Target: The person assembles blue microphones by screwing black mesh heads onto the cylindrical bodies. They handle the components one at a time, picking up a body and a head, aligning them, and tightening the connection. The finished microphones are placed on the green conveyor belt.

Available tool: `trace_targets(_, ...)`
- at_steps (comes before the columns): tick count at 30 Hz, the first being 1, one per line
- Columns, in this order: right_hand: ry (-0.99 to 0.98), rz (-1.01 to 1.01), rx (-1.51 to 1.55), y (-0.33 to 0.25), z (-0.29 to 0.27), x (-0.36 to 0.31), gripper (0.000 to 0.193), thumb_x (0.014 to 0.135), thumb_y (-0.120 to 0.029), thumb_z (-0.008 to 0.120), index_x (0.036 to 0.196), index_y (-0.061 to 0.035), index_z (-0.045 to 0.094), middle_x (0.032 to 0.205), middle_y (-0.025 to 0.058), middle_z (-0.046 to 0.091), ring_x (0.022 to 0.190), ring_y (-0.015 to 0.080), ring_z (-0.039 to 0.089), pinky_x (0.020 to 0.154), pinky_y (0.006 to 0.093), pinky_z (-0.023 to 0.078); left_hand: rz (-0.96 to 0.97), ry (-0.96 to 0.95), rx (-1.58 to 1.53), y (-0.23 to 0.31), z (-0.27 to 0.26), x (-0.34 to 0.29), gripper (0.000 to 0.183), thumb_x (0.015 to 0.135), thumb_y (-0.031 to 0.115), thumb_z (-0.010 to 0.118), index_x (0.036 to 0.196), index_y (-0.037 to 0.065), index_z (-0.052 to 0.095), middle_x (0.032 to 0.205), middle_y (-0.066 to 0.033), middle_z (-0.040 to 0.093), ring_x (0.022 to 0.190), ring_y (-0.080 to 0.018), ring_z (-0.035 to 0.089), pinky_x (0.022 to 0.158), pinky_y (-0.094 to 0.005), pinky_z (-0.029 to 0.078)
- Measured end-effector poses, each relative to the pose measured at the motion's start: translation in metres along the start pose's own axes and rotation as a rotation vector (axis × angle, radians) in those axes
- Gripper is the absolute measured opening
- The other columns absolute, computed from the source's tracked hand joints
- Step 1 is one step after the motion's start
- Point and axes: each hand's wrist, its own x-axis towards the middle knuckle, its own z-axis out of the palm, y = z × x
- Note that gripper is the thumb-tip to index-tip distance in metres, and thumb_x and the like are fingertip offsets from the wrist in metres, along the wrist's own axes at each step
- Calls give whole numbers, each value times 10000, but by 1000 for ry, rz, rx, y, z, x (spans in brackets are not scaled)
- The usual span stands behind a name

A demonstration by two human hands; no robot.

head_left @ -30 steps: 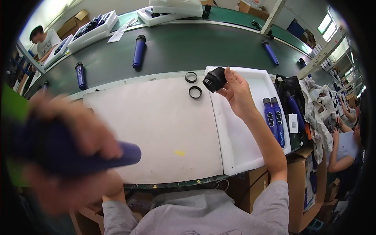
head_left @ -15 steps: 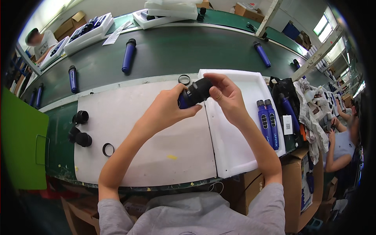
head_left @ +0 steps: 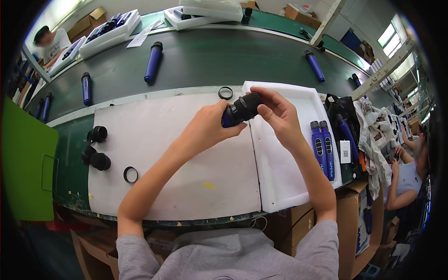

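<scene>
My left hand (head_left: pixel 207 125) is wrapped round the blue body of a microphone (head_left: pixel 246 107), held tilted above the far right part of the white work mat (head_left: pixel 186 186). Its black mesh head points up and right, and the fingers and thumb of my right hand (head_left: pixel 283 116) close on it. Just beyond the microphone lies a black ring (head_left: pixel 225 93); another black ring (head_left: pixel 130 174) rests near my left forearm. Several black microphone heads (head_left: pixel 100 161) sit at the mat's left edge. Two blue microphone bodies (head_left: pixel 318 148) without mesh heads lie in the white foam tray (head_left: pixel 275 196) on the right.
Behind the mat runs a dark green conveyor belt (head_left: pixel 200 60) carrying several blue microphones (head_left: pixel 153 63). Foam trays (head_left: pixel 109 35) stand beyond it. A green panel (head_left: pixel 28 163) borders the left; a black bag (head_left: pixel 333 105) and cardboard box (head_left: pixel 350 224) are at right. Other people sit on both sides.
The view has shifted slightly. Both hands still grip the microphone, which sits a little farther right in the picture; the right-hand fingers have moved slightly round its mesh head.
</scene>
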Motion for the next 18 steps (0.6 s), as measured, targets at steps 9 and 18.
trace_targets(9,-47,35,-64,13,4,-2,384,967,-156,653,1303,9,566,1162,107,653,1129,183,610,998,331,477,14,71,-133,-4,10,-3,455,791,343,793,993,-17,601,778,-159,663,667,-248,646,632,-354,505)
trace_targets(18,3,-7,-30,15,5,-2,350,986,-115,602,1315,-3,558,1152,100,651,1116,177,609,981,327,478,-39,63,-38,-7,13,-1,442,769,327,820,947,-23,618,766,-148,668,648,-247,639,624,-348,505)
